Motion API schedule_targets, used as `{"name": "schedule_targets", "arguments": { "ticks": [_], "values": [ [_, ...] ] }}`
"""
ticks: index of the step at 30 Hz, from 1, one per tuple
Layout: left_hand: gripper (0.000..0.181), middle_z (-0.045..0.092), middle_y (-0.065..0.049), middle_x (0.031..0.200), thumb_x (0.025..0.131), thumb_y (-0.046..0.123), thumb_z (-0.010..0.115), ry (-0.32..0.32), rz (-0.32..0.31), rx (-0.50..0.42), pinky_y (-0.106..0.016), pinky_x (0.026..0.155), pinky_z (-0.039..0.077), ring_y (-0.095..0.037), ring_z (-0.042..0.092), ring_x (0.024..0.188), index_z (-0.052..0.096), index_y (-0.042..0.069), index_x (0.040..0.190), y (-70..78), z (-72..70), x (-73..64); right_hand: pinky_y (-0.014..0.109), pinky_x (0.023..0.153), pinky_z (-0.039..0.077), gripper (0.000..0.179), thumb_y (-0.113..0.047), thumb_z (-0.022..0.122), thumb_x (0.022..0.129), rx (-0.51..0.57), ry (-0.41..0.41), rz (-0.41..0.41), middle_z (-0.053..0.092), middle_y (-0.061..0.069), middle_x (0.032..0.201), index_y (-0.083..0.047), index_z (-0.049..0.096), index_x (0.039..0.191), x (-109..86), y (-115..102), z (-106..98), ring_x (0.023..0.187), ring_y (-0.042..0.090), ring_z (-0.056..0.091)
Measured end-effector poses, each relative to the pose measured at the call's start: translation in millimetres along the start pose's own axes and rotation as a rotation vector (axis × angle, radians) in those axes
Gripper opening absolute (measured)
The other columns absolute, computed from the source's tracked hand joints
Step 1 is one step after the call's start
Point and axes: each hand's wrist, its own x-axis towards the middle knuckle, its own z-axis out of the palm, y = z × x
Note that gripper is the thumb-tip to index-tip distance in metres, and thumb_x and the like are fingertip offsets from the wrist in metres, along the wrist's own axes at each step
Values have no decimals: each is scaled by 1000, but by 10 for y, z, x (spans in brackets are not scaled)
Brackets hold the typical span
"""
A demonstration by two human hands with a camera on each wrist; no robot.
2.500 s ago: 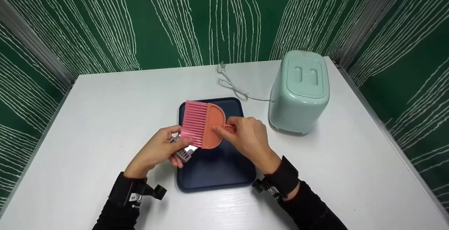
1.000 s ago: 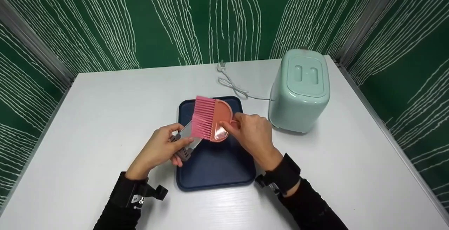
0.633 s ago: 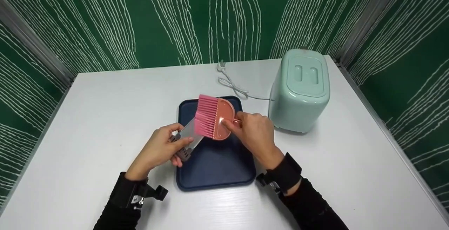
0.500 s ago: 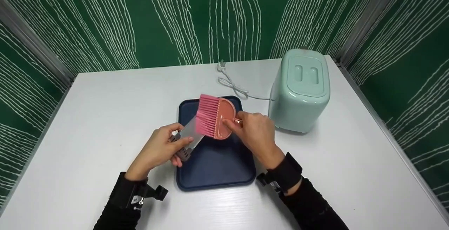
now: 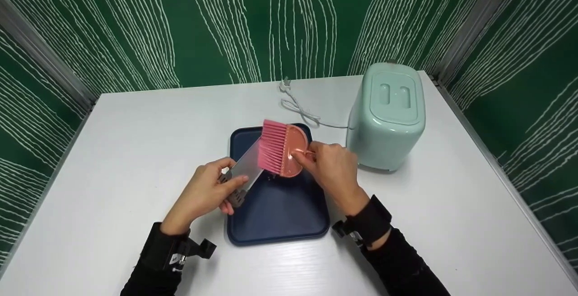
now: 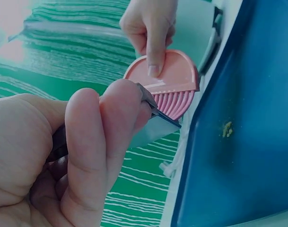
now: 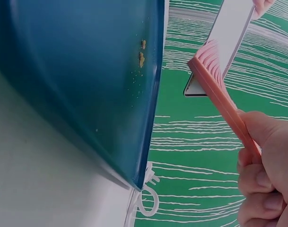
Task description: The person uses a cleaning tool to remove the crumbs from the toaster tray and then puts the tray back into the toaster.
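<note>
My left hand (image 5: pixel 210 188) holds a flat crumb tray (image 5: pixel 246 165) by its grey slotted end, thumb on top. The tray's smooth plate slants up to the right, tilted above a navy serving tray (image 5: pixel 284 217). In my right hand (image 5: pixel 335 170) is an orange brush (image 5: pixel 295 151) with pink bristles, gripped by its short handle with the thumb against the back. Its bristles touch the far end of the plate. Golden crumbs (image 7: pixel 142 59) lie on the navy tray; the left wrist view shows the crumbs (image 6: pixel 227 129) too.
A mint-green toaster (image 5: pixel 388 119) with a lidded top stands at the right of the white table (image 5: pixel 149 151). Its cord and plug (image 5: pixel 298 108) lie loosely coiled behind the navy tray. Green walls with white streaks enclose the table.
My right hand has drawn the brush up and right along the plate, baring more of it. Crumbs now show on the navy tray. My left hand has stayed almost still.
</note>
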Motion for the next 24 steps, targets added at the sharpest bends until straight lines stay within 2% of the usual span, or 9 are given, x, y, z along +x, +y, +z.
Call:
{"name": "schedule_targets", "arguments": {
  "ticks": [5, 15, 24],
  "values": [
    [21, 70, -7, 63, 105, 24, 73, 7, 5, 19, -62, 53, 60, -18, 68, 42, 61, 6, 107, 9, 0, -9, 31, 44, 27, 56, -57, 80, 92, -8, -16, 12, 49, -3, 50, -16, 58, 62, 12, 28, -5, 46, 18, 51],
    [22, 71, -7, 63, 105, 25, 73, 21, 9, 56, -60, 53, 61, -17, 68, 42, 62, 6, 107, 25, 3, -26, 40, 41, 39, 57, -56, 81, 91, -34, -1, 1, 53, 0, 51, -15, 56, 60, 18, 88, 0, 46, 22, 56],
    [22, 71, -7, 64, 105, 26, 73, 23, 2, 61, -61, 52, 60, -17, 67, 41, 63, 7, 107, 27, 5, -31, 41, 42, 43, 52, -57, 81, 92, -50, 2, 29, 65, 4, 55, -14, 68, 66, 16, 135, -13, 49, 28, 64]
  ]
}}
